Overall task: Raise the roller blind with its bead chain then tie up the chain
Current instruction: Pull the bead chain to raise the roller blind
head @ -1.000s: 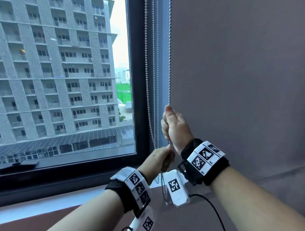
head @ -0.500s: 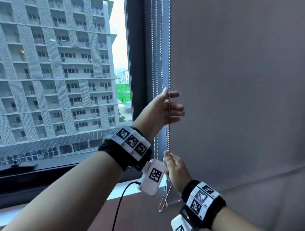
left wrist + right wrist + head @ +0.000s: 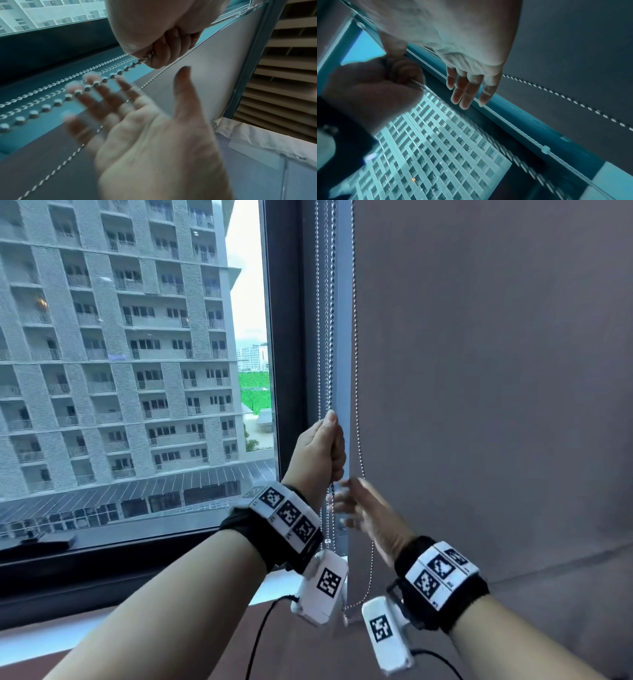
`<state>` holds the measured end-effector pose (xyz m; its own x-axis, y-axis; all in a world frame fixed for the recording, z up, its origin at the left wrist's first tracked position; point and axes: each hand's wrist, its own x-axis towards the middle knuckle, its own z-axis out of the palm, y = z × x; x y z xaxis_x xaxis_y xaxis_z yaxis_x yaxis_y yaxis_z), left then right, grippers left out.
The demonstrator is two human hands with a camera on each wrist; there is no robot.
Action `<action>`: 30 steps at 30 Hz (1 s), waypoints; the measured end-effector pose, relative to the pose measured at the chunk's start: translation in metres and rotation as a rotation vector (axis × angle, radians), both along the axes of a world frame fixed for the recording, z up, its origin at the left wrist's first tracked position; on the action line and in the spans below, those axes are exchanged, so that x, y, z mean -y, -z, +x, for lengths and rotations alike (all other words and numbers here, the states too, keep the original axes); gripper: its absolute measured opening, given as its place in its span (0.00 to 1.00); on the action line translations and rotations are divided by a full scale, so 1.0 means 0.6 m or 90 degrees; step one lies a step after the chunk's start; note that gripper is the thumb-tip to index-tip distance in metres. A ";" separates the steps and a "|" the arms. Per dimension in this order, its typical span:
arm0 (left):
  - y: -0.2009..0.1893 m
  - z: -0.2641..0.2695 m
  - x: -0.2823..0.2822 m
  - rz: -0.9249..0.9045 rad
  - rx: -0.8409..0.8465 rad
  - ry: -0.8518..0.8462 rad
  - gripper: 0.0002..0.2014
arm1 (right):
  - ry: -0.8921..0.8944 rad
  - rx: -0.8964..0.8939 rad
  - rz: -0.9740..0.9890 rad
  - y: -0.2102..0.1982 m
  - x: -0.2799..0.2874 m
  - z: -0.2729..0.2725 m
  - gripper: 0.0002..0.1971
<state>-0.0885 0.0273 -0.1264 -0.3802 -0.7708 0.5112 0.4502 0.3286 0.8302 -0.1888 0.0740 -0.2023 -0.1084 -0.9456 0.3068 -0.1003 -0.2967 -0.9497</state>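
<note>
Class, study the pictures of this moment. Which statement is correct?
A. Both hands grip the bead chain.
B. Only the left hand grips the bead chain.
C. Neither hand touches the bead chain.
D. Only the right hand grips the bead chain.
B: the left hand is curled round the bead chain, while the right hand below it has its fingers straight and holds nothing.

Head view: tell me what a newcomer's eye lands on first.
First, the left hand gripping the bead chain beside the dark window frame at mid-picture, with the right hand open and blurred just below it. Then the grey roller blind filling the right half, and the tall apartment block through the glass on the left.
</note>
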 end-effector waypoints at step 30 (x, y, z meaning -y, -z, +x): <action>-0.001 0.043 0.006 0.007 0.164 0.143 0.36 | 0.063 0.105 -0.175 -0.128 0.018 0.055 0.25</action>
<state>-0.0626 0.0240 -0.1259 -0.6569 -0.6577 0.3686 0.2848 0.2362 0.9290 -0.1556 0.0631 -0.1254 -0.2656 -0.8122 0.5195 0.0066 -0.5403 -0.8414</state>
